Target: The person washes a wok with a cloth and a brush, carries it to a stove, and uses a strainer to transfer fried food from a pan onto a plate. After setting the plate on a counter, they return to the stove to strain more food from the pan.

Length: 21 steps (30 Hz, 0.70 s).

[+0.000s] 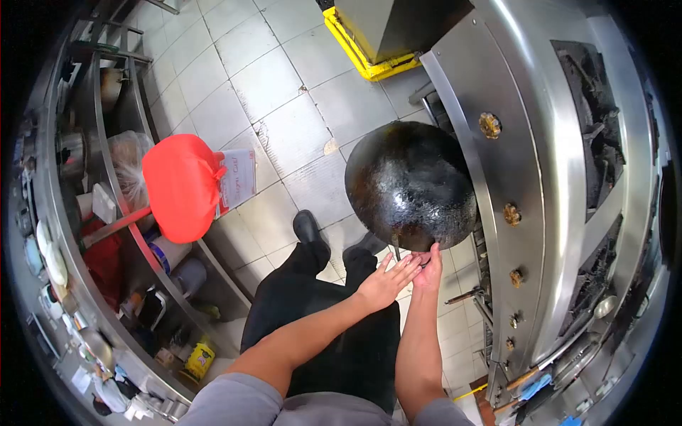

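Note:
A large blackened wok [410,186] hangs over the floor with its rounded, glossy underside facing up toward me. My right hand [428,268] is closed at its near edge, around the handle area, with the thumb up against the metal. Beside it, my left hand [389,284] lies flat with fingers stretched out, the fingertips overlapping the right palm and the handle in this view. The handle itself is mostly hidden by my hands.
Along the right runs a steel stove [526,177] with several brass knobs, close to the wok. A yellow-rimmed bin [369,69] stands ahead. On the left are loaded shelves [177,284], a red bag [181,188] and a white box [240,177]. Tiles [263,71] cover the floor.

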{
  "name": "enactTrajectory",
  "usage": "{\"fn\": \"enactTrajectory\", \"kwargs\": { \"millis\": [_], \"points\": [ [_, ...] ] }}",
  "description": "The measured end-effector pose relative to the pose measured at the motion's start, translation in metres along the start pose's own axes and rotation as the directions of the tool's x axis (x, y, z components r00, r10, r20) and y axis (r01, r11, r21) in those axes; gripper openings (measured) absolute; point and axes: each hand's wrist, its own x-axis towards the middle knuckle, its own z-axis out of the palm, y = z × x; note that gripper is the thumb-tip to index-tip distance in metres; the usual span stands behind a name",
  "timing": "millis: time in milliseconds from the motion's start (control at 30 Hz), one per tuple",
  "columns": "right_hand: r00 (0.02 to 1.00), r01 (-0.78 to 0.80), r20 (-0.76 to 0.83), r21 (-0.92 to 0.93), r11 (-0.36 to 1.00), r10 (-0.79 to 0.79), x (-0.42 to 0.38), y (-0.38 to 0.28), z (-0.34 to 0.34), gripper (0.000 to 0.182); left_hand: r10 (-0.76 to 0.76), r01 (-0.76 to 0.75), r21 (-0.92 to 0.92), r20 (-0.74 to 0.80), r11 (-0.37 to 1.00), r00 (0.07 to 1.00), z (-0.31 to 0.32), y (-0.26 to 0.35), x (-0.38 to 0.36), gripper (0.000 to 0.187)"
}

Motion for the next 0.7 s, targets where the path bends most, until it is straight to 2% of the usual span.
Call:
{"fn": "enactTrajectory", "kwargs": {
  "millis": [33, 67, 167, 200, 300, 333, 367, 400, 433, 500, 533, 567, 600, 633, 667, 700],
  "points": [
    [1.000, 0.022, -0.008, 0.003, 1.000, -0.022, 0.010, 0.003, -0.004, 0.028, 0.002, -0.002, 0.007, 0.011, 1.000, 1.000, 0.007, -0.005, 0.007, 0.058],
    [0.990, 0.062, -0.133, 0.038, 0.997, -0.056, 0.021, 0.008, -0.007, 0.028, 0.049, -0.049, 0.050, 0.000, 0.998, 0.999, 0.014, -0.011, 0.015, 0.058],
    [0.992, 0.064, -0.123, 0.188, 0.980, -0.041, 0.034, 0.003, 0.009, 0.031, 0.120, -0.122, 0.123, 0.020, 0.985, 0.993, 0.025, -0.031, 0.032, 0.058],
    [0.980, 0.105, -0.188, 0.230, 0.968, -0.061, 0.040, 0.003, 0.013, 0.035, 0.153, -0.154, 0.101, 0.026, 0.983, 0.988, 0.027, -0.037, 0.038, 0.058],
    [0.987, 0.115, -0.134, 0.192, 0.975, -0.090, 0.052, -0.005, 0.011, 0.039, 0.185, -0.189, 0.061, 0.064, 0.980, 0.981, 0.035, -0.050, 0.061, 0.057],
    [0.967, 0.189, -0.203, 0.159, 0.969, -0.155, 0.063, -0.008, 0.013, 0.042, 0.199, -0.202, 0.085, 0.040, 0.976, 0.979, 0.039, -0.054, 0.073, 0.057],
    [0.966, 0.187, -0.210, 0.157, 0.970, -0.152, 0.076, -0.012, 0.009, 0.042, 0.217, -0.217, 0.104, 0.016, 0.971, 0.976, 0.044, -0.055, 0.085, 0.057],
    [0.961, 0.184, -0.240, 0.200, 0.962, -0.134, 0.092, -0.020, 0.005, 0.044, 0.174, -0.174, 0.003, -0.019, 0.985, 0.985, 0.052, -0.056, 0.098, 0.058],
    [0.957, 0.185, -0.267, 0.246, 0.951, -0.117, 0.110, -0.028, 0.000, 0.046, 0.181, -0.181, 0.003, -0.018, 0.984, 0.983, 0.049, -0.058, 0.110, 0.058],
    [0.957, 0.225, -0.244, 0.291, 0.930, -0.155, 0.147, -0.036, -0.010, 0.043, 0.022, -0.023, -0.072, -0.015, 0.997, 1.000, 0.038, -0.058, 0.128, 0.061],
    [0.957, 0.257, -0.216, 0.329, 0.909, -0.193, 0.169, -0.040, -0.020, 0.040, 0.005, -0.010, -0.167, -0.033, 0.986, 0.999, 0.034, -0.062, 0.128, 0.068],
    [0.956, 0.264, -0.214, 0.327, 0.907, -0.201, 0.202, -0.040, -0.045, 0.040, 0.009, -0.016, -0.167, -0.040, 0.986, 0.999, 0.029, -0.065, 0.123, 0.068],
    [0.944, 0.219, 0.138, 0.417, 0.882, -0.299, 0.242, -0.037, -0.077, 0.033, -0.074, 0.075, -0.270, 0.013, 0.960, 0.997, 0.023, -0.067, 0.112, 0.070],
    [0.797, 0.143, 0.462, 0.481, 0.865, -0.389, 0.268, -0.039, -0.092, 0.028, -0.149, 0.166, -0.367, 0.075, 0.915, 0.986, 0.019, -0.071, 0.098, 0.072],
    [0.792, 0.150, 0.466, 0.476, 0.867, -0.393, 0.270, -0.050, -0.070, 0.028, -0.199, 0.216, -0.388, 0.085, 0.896, 0.976, 0.022, -0.079, 0.080, 0.072],
    [0.968, 0.160, 0.135, 0.325, 0.932, -0.214, 0.261, -0.062, -0.034, 0.025, -0.246, 0.264, -0.412, 0.099, 0.872, 0.964, 0.026, -0.089, 0.058, 0.072]
  ]
}}
